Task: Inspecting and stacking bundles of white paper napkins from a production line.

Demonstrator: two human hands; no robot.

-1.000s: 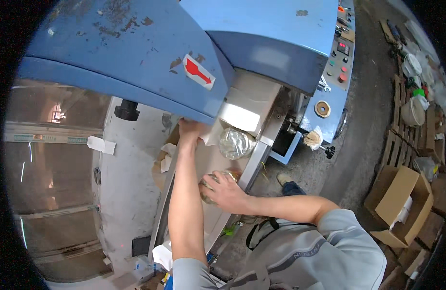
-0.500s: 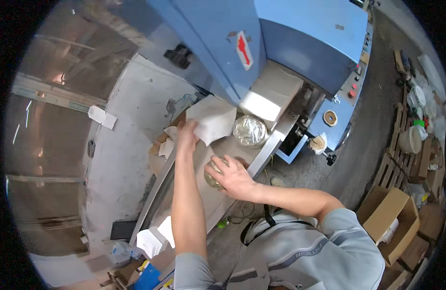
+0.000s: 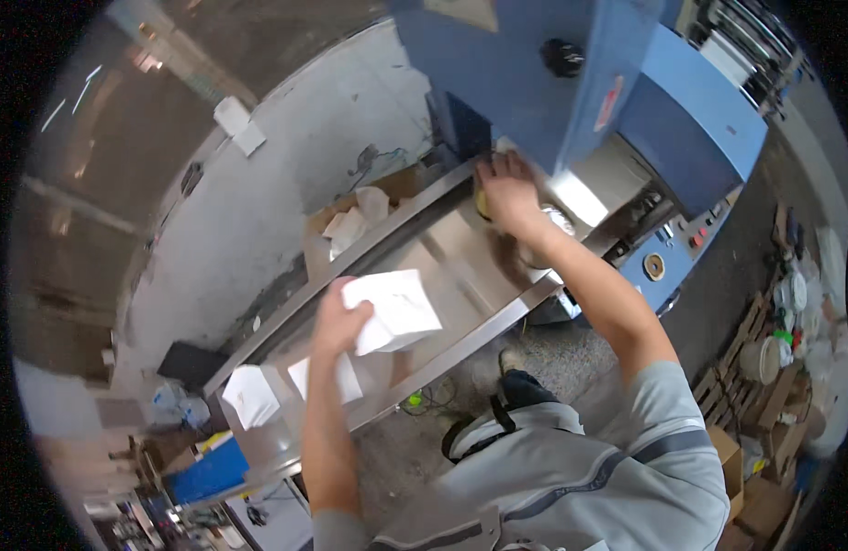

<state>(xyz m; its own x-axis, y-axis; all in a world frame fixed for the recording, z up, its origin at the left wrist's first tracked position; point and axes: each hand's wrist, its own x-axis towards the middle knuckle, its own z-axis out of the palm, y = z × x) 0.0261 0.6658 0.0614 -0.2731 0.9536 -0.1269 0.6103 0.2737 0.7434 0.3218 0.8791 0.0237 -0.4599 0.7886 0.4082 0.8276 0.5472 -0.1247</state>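
A white pack is being gripped at its left edge by the left hand, just left of the frame centre; the thumb is being pressed over the near corner, while the fingers beneath are being concealed. Whether the pack is being supported by the metal tray or held clear of it cannot be told. Two further white packs, an outer one and an inner one, are being carried by the tray at the lower left of the frame. A yellowish item, above centre, is being covered by the bent, slightly parted fingers of the right hand; owing to blur, a firm hold is not being confirmed. A shiny wrapped item is being partly hidden by the right forearm. The white pack is being judged light, fairly stiff and liable to crease; a flat side-edge hold, thumb above and fingers below, is being advised. The yellowish item is being judged rounded and possibly slippery; its flanks are being recommended for gripping
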